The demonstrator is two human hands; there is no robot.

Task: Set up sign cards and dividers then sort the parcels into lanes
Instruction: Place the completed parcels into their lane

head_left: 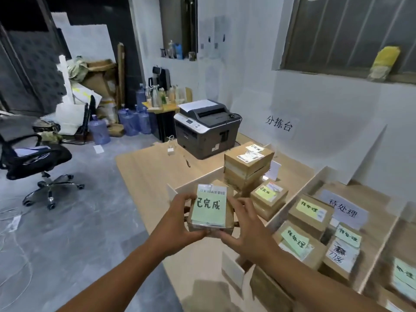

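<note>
I hold a small brown parcel with a green handwritten label and a barcode above the wooden table. My left hand grips its left side, and my right hand grips its right side and lower corner. Behind it stands a stack of brown parcels, with a smaller green-labelled parcel in front. An upright divider board separates these from a lane of several green-labelled parcels. A white sign card lies in that lane, and a small folded card stands beside the stack.
A grey printer sits at the table's far end, with a pen and a small white charger near it. A paper sign hangs on the wall. An office chair and water bottles stand on the floor to the left.
</note>
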